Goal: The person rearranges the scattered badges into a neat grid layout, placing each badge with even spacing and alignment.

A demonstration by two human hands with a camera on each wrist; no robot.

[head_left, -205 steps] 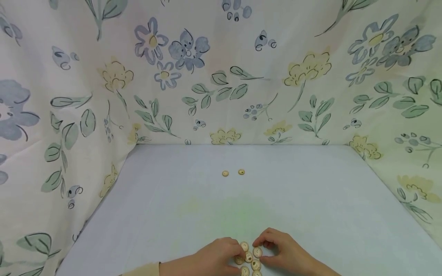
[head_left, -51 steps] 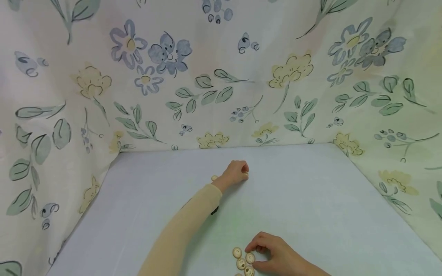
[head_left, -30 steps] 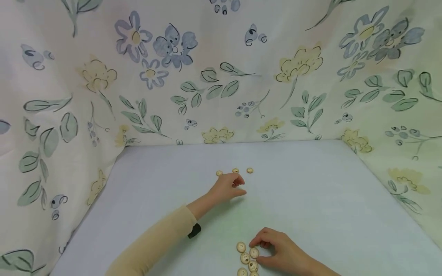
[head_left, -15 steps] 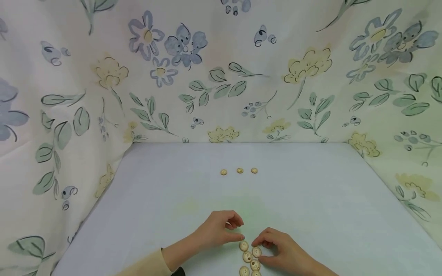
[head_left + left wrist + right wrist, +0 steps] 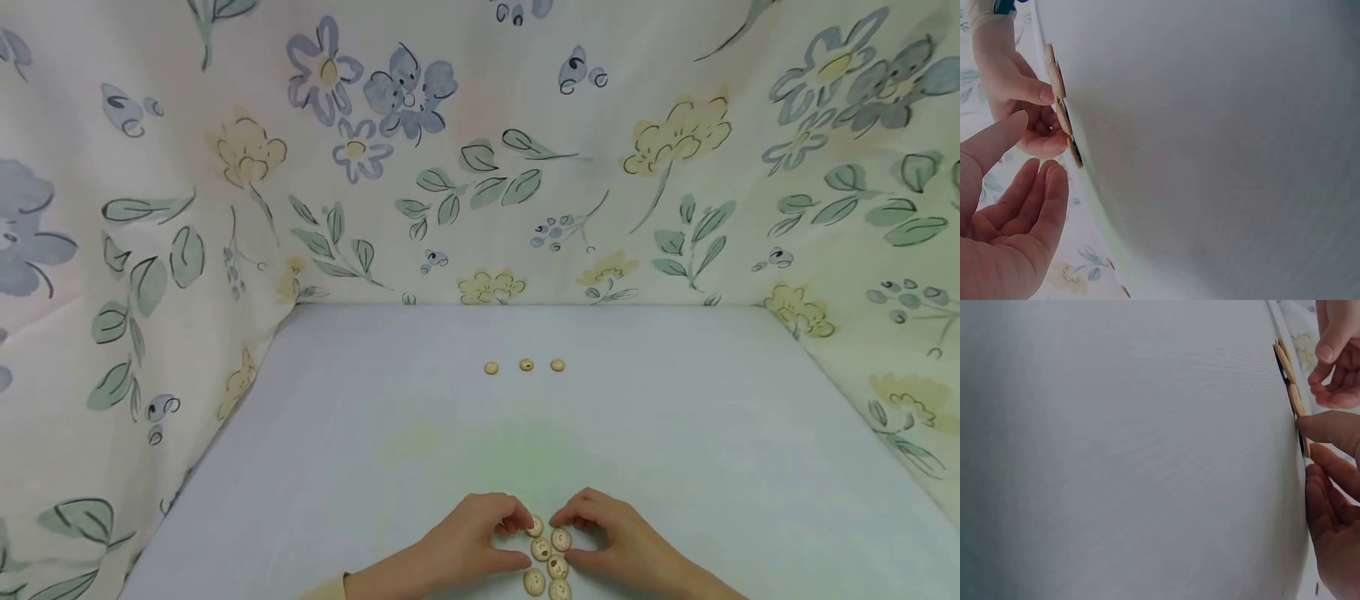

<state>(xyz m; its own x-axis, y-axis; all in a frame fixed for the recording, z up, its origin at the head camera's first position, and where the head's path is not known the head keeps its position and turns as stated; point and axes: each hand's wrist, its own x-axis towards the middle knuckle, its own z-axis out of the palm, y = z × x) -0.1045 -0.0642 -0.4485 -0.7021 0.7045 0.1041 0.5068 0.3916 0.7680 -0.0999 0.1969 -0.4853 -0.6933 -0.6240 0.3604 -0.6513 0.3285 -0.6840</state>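
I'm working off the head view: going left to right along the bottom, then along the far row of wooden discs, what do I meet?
Bottom: cream sleeve → left hand → cluster of wooden discs → right hand.
Far row: left-end disc → dark-marked disc → right-end disc.

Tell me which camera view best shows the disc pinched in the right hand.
The head view: it shows the disc in the right hand from above, its marked round face visible. The left wrist and right wrist views both show it only edge-on, as a thin strip.
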